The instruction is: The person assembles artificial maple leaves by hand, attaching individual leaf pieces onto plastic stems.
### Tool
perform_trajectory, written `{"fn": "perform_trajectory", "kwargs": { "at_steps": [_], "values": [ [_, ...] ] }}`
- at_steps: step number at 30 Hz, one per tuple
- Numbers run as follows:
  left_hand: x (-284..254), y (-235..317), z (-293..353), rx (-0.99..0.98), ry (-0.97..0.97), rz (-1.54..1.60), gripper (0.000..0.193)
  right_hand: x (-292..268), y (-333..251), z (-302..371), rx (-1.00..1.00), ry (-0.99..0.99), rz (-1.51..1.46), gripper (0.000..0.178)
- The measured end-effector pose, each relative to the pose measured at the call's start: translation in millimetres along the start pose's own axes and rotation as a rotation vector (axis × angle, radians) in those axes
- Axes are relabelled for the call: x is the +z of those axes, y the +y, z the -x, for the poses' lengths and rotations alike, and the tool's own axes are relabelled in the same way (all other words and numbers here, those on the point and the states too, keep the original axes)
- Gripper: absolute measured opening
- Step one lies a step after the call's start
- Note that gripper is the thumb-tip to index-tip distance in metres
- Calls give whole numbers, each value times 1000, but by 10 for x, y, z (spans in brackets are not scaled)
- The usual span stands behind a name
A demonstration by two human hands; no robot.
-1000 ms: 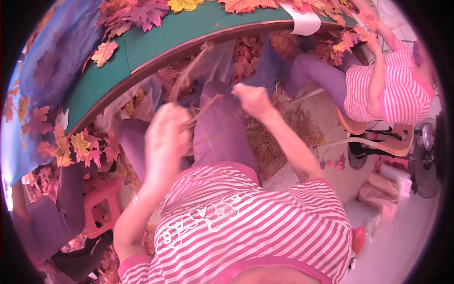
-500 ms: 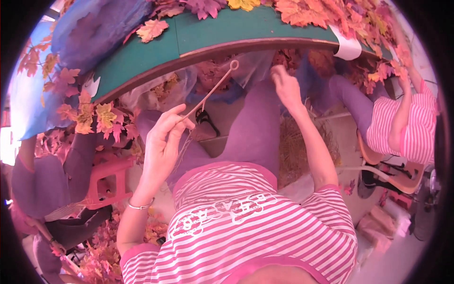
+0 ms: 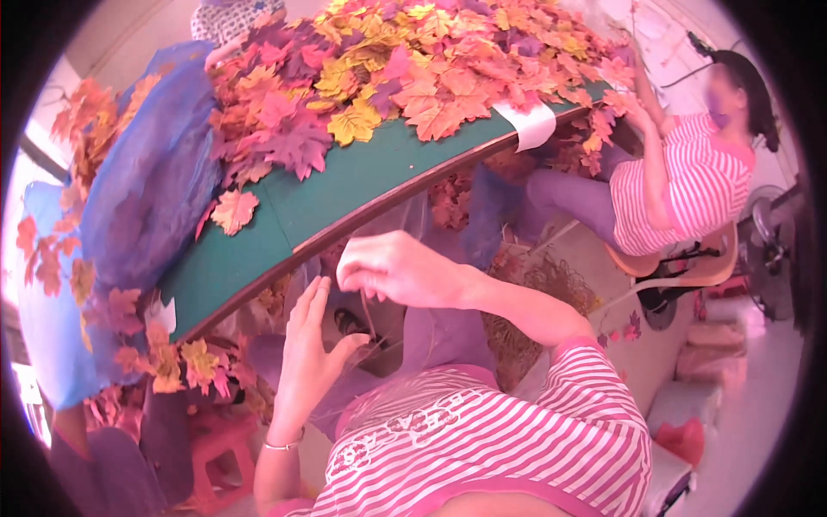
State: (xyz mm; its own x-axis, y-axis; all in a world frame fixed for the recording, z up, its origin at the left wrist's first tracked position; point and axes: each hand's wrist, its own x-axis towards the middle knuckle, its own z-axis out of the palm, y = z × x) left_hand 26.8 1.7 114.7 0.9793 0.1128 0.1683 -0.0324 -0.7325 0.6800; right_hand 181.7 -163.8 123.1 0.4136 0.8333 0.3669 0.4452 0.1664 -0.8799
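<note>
My right hand (image 3: 394,272) is raised near the table edge, its fingers pinched together. A thin brown cord-like strand (image 3: 369,317) runs down from those fingers toward my left thumb; its ringed end is not visible now. My left hand (image 3: 312,346) is upright just below and left of the right one, fingers stretched and thumb apart. Fine strands near its thumb are too faint to make out. Just beyond both hands is the green table (image 3: 340,188), with artificial maple leaves (image 3: 448,95) heaped on it.
A blue bag (image 3: 151,172) bulges at the table's left end. A white strip (image 3: 530,127) hangs over the edge. At right sits a co-worker (image 3: 680,181) in a striped shirt. Brown strands (image 3: 530,332) lie on the floor; a red stool (image 3: 215,448) stands lower left.
My right hand has come left and closed on the strand. My left hand has opened its pinch. The view has shifted, showing more of the leaf heap and the co-worker.
</note>
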Motion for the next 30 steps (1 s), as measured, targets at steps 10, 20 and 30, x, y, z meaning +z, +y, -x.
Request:
{"fn": "perform_trajectory", "kwargs": {
  "at_steps": [10, 20, 30],
  "values": [
    [188, -309, -449, -339, -346, 990, 15, -449, 193, -270, 223, -59, -108, 9],
    [492, -532, -876, -520, -501, 1413, 32, -624, 618, -236, 108, 100, 290, 7],
    [557, -564, -1112, -457, -461, 1143, 22, -2000, 1327, -1061, 145, 695, 812, 38]
  ]
}}
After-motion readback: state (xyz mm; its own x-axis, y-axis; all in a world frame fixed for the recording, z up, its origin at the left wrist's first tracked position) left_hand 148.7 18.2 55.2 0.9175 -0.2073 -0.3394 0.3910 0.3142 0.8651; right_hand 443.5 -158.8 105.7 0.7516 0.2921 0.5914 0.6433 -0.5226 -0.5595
